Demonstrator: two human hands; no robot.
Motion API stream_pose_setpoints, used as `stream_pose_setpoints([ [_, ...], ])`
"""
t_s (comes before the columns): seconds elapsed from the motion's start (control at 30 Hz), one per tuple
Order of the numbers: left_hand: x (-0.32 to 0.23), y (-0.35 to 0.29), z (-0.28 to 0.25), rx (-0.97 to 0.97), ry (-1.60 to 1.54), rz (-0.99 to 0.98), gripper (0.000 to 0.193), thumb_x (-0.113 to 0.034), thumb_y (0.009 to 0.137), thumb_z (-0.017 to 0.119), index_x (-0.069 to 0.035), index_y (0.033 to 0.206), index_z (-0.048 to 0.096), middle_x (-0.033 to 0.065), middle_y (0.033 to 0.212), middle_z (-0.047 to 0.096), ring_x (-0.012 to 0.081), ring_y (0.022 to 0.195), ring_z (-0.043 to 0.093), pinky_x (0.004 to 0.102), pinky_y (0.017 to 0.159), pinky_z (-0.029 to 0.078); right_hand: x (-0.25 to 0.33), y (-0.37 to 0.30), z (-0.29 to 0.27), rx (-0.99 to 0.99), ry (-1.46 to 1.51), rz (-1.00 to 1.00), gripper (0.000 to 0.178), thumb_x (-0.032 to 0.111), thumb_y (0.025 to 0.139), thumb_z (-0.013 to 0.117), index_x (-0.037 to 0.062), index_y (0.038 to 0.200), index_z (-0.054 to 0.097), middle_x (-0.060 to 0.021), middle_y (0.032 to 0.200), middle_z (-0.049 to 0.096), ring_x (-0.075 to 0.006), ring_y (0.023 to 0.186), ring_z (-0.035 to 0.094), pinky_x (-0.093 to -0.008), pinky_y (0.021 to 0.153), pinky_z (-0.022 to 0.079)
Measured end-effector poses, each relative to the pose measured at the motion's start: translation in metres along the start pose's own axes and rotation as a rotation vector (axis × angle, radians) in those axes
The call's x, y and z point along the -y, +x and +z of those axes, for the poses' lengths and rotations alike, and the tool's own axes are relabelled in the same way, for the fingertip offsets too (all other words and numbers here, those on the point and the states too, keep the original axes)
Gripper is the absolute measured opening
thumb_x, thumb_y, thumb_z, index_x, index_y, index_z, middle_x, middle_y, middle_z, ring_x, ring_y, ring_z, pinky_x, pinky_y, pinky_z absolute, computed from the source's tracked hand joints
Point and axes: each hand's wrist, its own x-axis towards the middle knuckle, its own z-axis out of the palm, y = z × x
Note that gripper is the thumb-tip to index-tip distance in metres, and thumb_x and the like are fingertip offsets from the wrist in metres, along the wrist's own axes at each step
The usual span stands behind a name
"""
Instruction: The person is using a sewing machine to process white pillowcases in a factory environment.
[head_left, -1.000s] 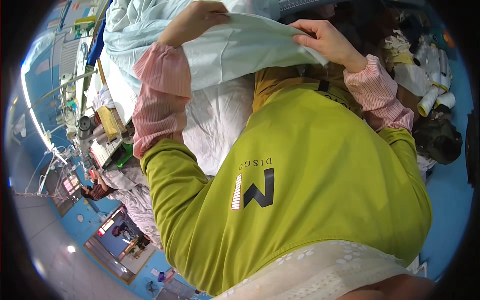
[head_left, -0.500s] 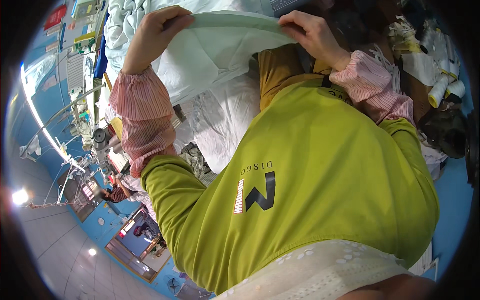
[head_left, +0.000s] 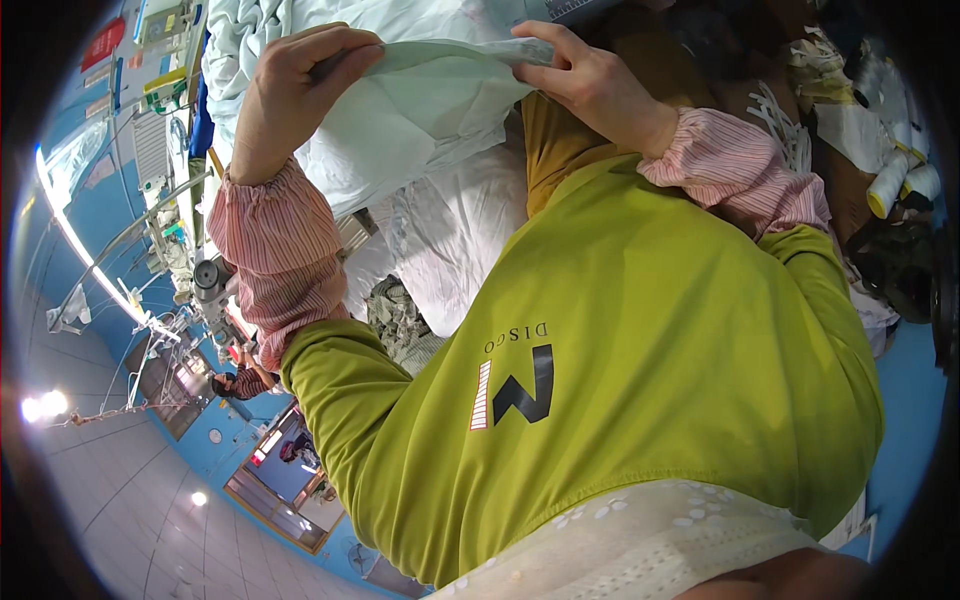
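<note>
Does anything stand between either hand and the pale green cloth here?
Nothing visible does. The left hand pinches an edge of the pale green cloth; the right hand is at the cloth's right end with no object between, though whether its fingers grip it is hard to tell.

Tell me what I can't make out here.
In the head view:
Pale mint-green fabric: far end cut off by the top edge.
Crumpled white cloth: upper part hidden under that fabric.
Flat grey object: cut off there too.
Distant person in striped top: handwork too small.
</note>
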Motion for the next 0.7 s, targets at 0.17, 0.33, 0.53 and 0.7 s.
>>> stream_pose_setpoints([
  [0.17, 0.0, 0.0, -0.005, -0.007, -0.001, 0.012, 0.008, -0.003, 0.094, 0.066, 0.003, 0.098, 0.069, 0.0062, 0.084, 0.068, 0.0104, 0.073, 0.061, 0.0227, 0.067, 0.048, -0.018, -0.002, 0.014, -0.053, 0.038, 0.013, 0.02, 0.001, 0.083, 0.072, 0.0029, 0.103, 0.07, -0.0077, 0.114, 0.066, -0.0222, 0.082, 0.069, -0.0313, 0.071, 0.057],
  [0.33, 0.003, -0.006, -0.009, -0.042, -0.024, 0.009, 0.009, -0.005, 0.092, 0.069, 0.003, 0.097, 0.07, 0.0073, 0.08, 0.067, 0.0133, 0.068, 0.06, 0.0259, 0.062, 0.047, -0.038, -0.006, -0.014, -0.055, 0.231, 0.065, 0.016, 0.003, 0.086, 0.072, -0.0012, 0.101, 0.07, -0.007, 0.102, 0.07, -0.0217, 0.092, 0.068, -0.0288, 0.08, 0.055],
  [0.53, 0.006, -0.021, -0.01, -0.077, -0.066, -0.05, 0.007, -0.003, 0.092, 0.068, 0.004, 0.094, 0.069, 0.0051, 0.078, 0.064, 0.0106, 0.067, 0.058, 0.0239, 0.062, 0.045, -0.042, -0.007, -0.061, 0.032, 0.389, 0.274, 0.013, 0.007, 0.089, 0.073, -0.0013, 0.098, 0.072, -0.0086, 0.095, 0.071, -0.0203, 0.086, 0.067, -0.0277, 0.075, 0.053],
  [0.7, 0.006, -0.031, -0.007, -0.146, -0.139, -0.154, 0.006, -0.003, 0.092, 0.068, 0.003, 0.093, 0.069, 0.0022, 0.077, 0.063, 0.0062, 0.068, 0.056, 0.0212, 0.064, 0.045, -0.035, -0.004, -0.077, -0.012, 0.589, 0.496, 0.01, 0.005, 0.088, 0.075, -0.0034, 0.093, 0.072, -0.0089, 0.093, 0.071, -0.0179, 0.084, 0.067, -0.0285, 0.074, 0.053],
])
